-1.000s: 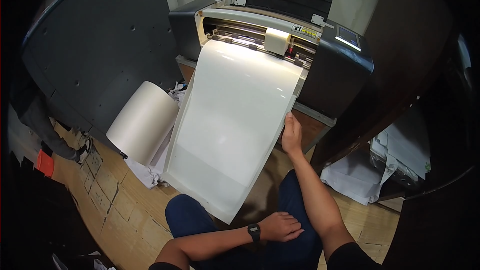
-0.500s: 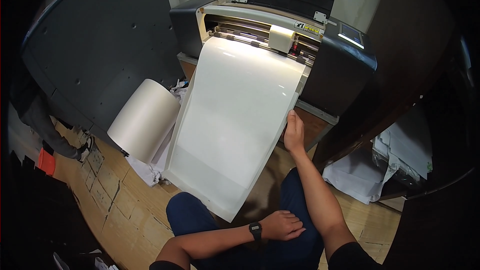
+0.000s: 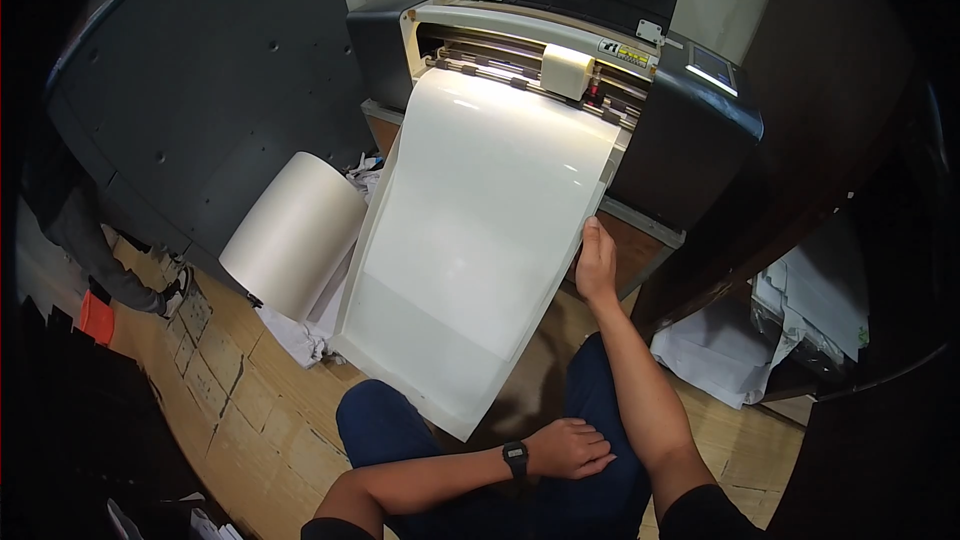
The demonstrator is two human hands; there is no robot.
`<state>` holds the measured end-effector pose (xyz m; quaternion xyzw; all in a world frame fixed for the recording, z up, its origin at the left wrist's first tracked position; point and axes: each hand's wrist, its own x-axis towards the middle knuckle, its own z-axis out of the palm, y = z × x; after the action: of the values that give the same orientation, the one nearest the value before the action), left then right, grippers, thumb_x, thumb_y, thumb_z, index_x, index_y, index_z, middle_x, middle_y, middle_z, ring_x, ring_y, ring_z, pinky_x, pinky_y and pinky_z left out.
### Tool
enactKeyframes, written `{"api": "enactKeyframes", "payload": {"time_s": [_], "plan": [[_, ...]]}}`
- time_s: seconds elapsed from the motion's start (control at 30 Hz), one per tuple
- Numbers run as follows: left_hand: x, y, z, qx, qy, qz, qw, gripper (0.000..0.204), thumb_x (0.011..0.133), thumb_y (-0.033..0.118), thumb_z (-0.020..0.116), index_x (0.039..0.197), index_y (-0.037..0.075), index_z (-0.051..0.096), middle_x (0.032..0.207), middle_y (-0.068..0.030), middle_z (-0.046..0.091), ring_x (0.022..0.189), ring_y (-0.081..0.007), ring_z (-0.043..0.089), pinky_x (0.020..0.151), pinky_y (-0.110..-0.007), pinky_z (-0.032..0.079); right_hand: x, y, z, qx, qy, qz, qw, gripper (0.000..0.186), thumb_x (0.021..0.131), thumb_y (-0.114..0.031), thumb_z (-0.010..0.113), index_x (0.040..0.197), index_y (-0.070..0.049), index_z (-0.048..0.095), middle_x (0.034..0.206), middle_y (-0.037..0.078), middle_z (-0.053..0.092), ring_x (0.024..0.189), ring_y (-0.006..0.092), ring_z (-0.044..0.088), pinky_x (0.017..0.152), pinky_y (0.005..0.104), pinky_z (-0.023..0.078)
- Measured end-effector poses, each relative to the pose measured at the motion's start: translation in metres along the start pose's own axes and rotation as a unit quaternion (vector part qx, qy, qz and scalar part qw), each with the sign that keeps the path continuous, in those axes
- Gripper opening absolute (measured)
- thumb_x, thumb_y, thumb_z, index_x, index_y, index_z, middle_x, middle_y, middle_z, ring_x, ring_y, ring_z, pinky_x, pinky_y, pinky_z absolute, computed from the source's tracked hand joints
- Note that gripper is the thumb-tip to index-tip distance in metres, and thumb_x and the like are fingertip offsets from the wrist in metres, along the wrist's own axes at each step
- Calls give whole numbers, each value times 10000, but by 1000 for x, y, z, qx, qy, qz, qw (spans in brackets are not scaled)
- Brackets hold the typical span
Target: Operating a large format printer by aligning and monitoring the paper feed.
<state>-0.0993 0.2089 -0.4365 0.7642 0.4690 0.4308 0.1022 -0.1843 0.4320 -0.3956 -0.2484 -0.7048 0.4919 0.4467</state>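
- Only my view is shifting; the sheet (image 3: 480, 210) is staying steady.
- My right hand (image 3: 597, 265) is touching its three-o'clock edge; grip I cannot tell.
- My left hand (image 3: 568, 449) is resting apart, loose, five o'clock.

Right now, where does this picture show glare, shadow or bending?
Head view: glare streaks across the upper part of the long, glossy white sheet; head view: shadow darkens the tan floor just right of it; head view: the tall, dark-grey panel has a curved outer edge, and the corners fade nearly black.
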Motion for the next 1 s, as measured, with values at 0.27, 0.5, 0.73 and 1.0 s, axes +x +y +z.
{"api": "enactKeyframes", "payload": {"time_s": [0.27,0.5,0.73,1.0], "plan": [[-1,0,-1,-4,-4,-4,1000,257,872,188,679,670,85,559,611,-33,544,567,-189,547,564,-297,450,1,4,-1,-10,-1,-3,1000,456,1048,-323,352,937,45,598,807,144,632,770,215,566,758,349,455],[0,0,-1,-1,-8,0,1000,258,872,189,679,671,83,558,615,-34,545,568,-189,548,560,-298,448,0,4,-1,-3,-12,24,1000,461,1048,-331,354,923,44,592,790,142,623,763,206,556,748,348,453],[-1,0,0,-1,-5,0,1000,265,877,190,673,667,88,548,614,-34,541,572,-190,549,561,-299,449,-1,2,1,3,2,7,1000,466,1048,-333,352,907,40,594,778,119,613,747,193,547,735,344,450],[0,0,0,-3,-8,-1,1000,268,878,193,673,668,86,544,620,-35,540,577,-193,549,568,-301,453,1,6,1,0,5,-13,1000,477,1050,-336,343,938,41,613,732,104,606,679,182,541,676,339,445]]}}
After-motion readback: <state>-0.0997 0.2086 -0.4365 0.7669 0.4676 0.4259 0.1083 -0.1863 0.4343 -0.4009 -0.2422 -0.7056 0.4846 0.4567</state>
